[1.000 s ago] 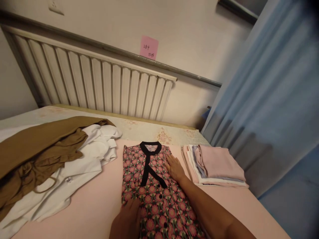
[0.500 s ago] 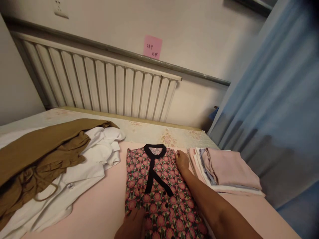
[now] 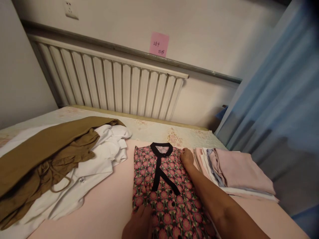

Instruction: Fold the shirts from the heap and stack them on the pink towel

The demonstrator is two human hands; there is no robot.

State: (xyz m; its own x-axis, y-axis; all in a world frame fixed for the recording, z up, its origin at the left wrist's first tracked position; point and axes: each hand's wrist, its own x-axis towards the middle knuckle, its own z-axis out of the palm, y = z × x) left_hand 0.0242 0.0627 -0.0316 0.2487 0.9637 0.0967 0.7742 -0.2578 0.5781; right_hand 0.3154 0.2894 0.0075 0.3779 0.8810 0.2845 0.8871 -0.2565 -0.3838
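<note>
A sleeveless-looking blouse (image 3: 166, 205) with a pink and black floral print lies flat, front side up. It has a black collar, dark buttons and two black neck ties that spread apart down the chest. My right hand (image 3: 187, 158) is closed at the blouse's upper right shoulder corner, its fingers curled on the cloth's edge. Lower down, my left hand (image 3: 138, 221) is closed on the left side edge of the blouse, partly cut off by the bottom of the view.
Left of the blouse lie a rumpled white garment (image 3: 99, 166) and a brown garment (image 3: 59, 139) over it. Folded clothes (image 3: 245, 171) are stacked on the right. Pink bedding (image 3: 99, 205) lies beneath. A radiator (image 3: 112, 83) and blue curtain (image 3: 269, 99) border the bed.
The view has shifted slightly, so everything sits a little further right in the picture. Both hands keep the same places on the blouse.
</note>
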